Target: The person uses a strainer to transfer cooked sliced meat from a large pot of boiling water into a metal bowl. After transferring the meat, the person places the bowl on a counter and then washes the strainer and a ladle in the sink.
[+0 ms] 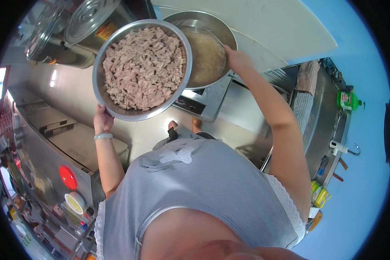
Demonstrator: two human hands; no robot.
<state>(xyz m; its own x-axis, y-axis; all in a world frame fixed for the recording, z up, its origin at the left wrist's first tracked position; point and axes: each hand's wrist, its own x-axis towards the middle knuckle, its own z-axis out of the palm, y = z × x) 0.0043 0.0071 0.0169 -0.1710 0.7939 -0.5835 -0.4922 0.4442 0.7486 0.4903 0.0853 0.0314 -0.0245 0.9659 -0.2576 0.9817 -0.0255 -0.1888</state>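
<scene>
A wide stainless steel basin point(99, 73) is heaped with pale sliced meat point(144, 70). My left hand point(103, 121), with a pale bangle at the wrist, grips its near-left rim. The basin overlaps the left side of a large metal pot point(230, 31) holding cloudy brownish liquid point(206, 55). My right hand point(240, 61) reaches over the pot's right rim, its fingers curled at the edge of a round utensil point(216, 37) in the liquid. The utensil's exact kind is unclear, and the basin hides part of the pot.
Below the pot is a cooker point(195, 105) with a control panel. Lidded steel drums point(81, 45) stand at upper left. A steel counter point(71, 143) runs along the left, bearing a red lid point(67, 177). On the right are a metal sink point(318, 97) and a green bottle point(347, 100).
</scene>
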